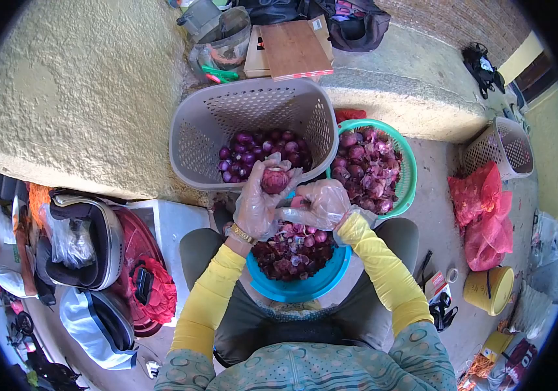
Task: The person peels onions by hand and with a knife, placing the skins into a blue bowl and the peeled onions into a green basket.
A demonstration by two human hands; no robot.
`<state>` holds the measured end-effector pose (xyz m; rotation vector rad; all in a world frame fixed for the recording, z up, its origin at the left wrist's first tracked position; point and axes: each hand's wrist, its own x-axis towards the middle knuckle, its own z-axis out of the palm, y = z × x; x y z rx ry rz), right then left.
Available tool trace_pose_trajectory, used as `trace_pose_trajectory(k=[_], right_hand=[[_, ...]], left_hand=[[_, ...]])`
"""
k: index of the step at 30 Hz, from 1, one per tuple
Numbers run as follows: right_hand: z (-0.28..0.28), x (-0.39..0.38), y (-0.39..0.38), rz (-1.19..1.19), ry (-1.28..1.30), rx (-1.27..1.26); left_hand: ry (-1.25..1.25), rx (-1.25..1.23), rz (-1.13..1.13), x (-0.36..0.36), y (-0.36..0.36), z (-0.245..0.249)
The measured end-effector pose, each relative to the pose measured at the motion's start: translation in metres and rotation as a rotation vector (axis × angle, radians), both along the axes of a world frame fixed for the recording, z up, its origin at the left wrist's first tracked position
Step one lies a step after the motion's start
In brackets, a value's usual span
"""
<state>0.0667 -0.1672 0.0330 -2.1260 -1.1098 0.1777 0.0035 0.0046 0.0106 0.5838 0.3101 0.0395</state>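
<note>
My left hand (259, 205), in a clear plastic glove, holds a red onion (275, 180) over the near edge of the grey basket (253, 98). Glossy purple onions (259, 148) lie in that basket. Close by on the right is my right hand (321, 203), also gloved, its fingers curled; what they hold, if anything, is hidden. Beneath both hands sits a blue basin (298, 291) with onions and dark loose skins (292, 257). A green basket (409, 169) to the right contains onions and papery skins (370, 169).
A grey perforated basket (516, 146) and red mesh bags (487, 221) are at the right, above a yellow bucket (490, 290). A helmet (86, 241) and a red cloth (155, 290) lie left. Part of another person (8, 267) shows at far left.
</note>
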Motion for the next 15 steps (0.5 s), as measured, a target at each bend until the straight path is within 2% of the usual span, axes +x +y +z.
trace_pose_trajectory(k=[1,3,5,7,8,10,11,13,15], right_hand=[[0.001,0.000,0.001,0.000,-0.001,0.001],[0.001,0.000,0.002,-0.174,0.077,0.140],[0.002,0.003,0.002,-0.229,0.105,0.067],[0.003,0.006,0.000,-0.340,0.159,-0.081],[-0.001,0.006,0.000,-0.358,0.160,-0.095],[-0.001,0.006,0.001,-0.341,0.172,-0.107],[-0.002,0.005,0.001,-0.324,0.185,-0.119],[-0.004,0.004,0.003,-0.330,0.191,-0.093],[-0.006,0.004,0.003,-0.333,0.196,-0.066]], left_hand=[[0.002,-0.009,-0.004,0.000,0.000,0.001],[-0.034,0.002,-0.025,0.001,0.001,-0.002],[-0.069,0.012,-0.048,0.001,0.002,-0.008],[-0.144,0.689,0.015,0.001,0.002,-0.013],[-0.144,0.687,0.014,0.001,0.002,-0.016],[-0.143,0.134,-0.018,0.000,0.003,-0.011],[-0.142,0.134,-0.018,-0.001,0.002,-0.012],[-0.175,0.540,0.005,-0.001,-0.002,-0.015],[-0.189,0.632,0.010,0.000,-0.003,-0.016]])
